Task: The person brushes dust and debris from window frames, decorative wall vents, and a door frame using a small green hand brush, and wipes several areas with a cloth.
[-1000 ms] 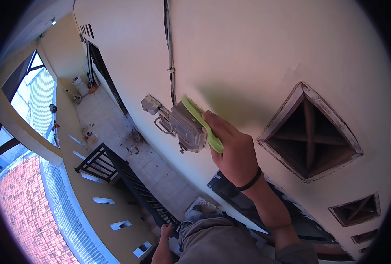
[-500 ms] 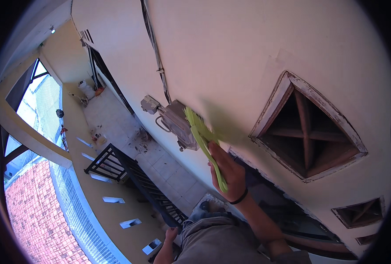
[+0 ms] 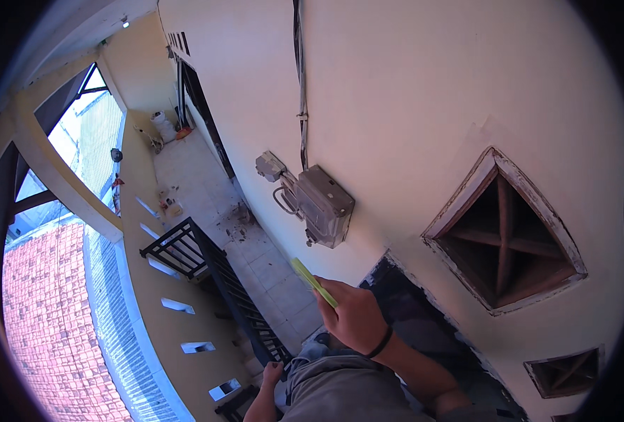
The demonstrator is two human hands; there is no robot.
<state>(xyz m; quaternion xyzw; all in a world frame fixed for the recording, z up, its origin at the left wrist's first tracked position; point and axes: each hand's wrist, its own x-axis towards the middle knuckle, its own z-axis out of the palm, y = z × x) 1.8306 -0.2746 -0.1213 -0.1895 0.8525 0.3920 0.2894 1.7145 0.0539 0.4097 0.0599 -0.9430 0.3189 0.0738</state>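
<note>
My right hand [image 3: 355, 314], with a dark band at the wrist, is closed around the handle of a lime-green hand brush [image 3: 314, 280]. The brush points up and left, apart from the wall, and its bristles hardly show from this angle. Up beyond it, a dusty grey electric meter box [image 3: 324, 204] is fixed to the wall, with a smaller grey box [image 3: 270, 166] beside it. Low by my left side, my left hand [image 3: 272, 373] is closed, near the black railing. Whatever it may hold is hidden.
A black metal railing [image 3: 217, 281] runs along the stair opening on the left. Debris [image 3: 239, 219] lies on the tiled floor [image 3: 259, 257]. Cables [image 3: 300, 84] run up the wall. Diamond-shaped wooden vents [image 3: 505, 239] and a dark window [image 3: 424, 316] are on the right.
My right hand has pulled the brush down and back from the meter box, which now shows whole. The brush has turned edge-on. My view has shifted, moving the scene rightward.
</note>
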